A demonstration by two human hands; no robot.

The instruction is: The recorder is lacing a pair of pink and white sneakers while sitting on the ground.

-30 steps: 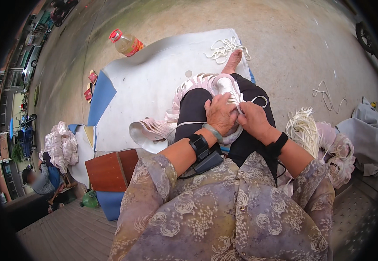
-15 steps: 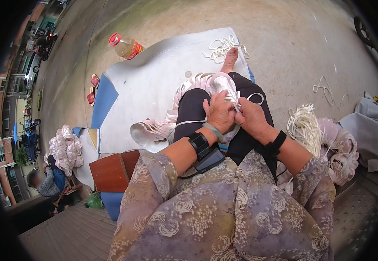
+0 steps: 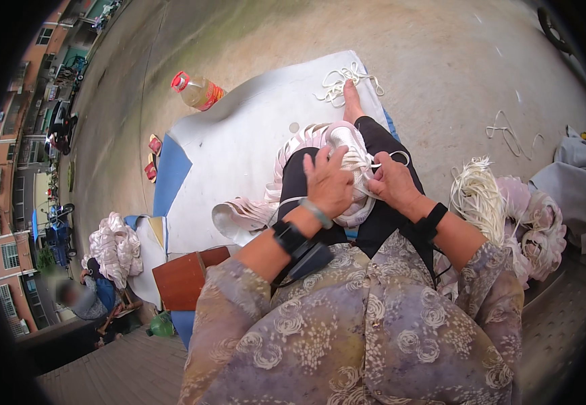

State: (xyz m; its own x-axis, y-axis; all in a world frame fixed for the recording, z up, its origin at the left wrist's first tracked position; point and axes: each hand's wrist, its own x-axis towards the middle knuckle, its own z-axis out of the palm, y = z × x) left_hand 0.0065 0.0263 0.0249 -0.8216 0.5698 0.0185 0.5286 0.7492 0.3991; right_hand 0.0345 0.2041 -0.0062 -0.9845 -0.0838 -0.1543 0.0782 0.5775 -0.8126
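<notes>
A pale pink and white shoe upper (image 3: 344, 137) lies across my lap, with white lacing down its middle. My left hand (image 3: 330, 183) is at its left side, fingers spread and nothing gripped between them. On the other side, my right hand (image 3: 395, 184) is closed in a pinch on a white shoelace (image 3: 399, 154), which loops out beyond the fingers. The fingertips partly hide the lace. A curved row of similar shoe uppers (image 3: 247, 214) runs from the held one along my left leg onto the white sheet.
Loose laces (image 3: 339, 86) lie on the white sheet (image 3: 232, 138) by my foot. A bottle (image 3: 202, 93) stands at its far edge. To my right are a lace bundle (image 3: 475, 202), more uppers (image 3: 539, 236) and grey cloth (image 3: 571, 179). A person (image 3: 90, 300) sits at far left near piled uppers (image 3: 114, 250).
My left hand has let go at the lacing and moved left, its fingers now spread. The right hand stays near the lace. The whole view has shifted slightly.
</notes>
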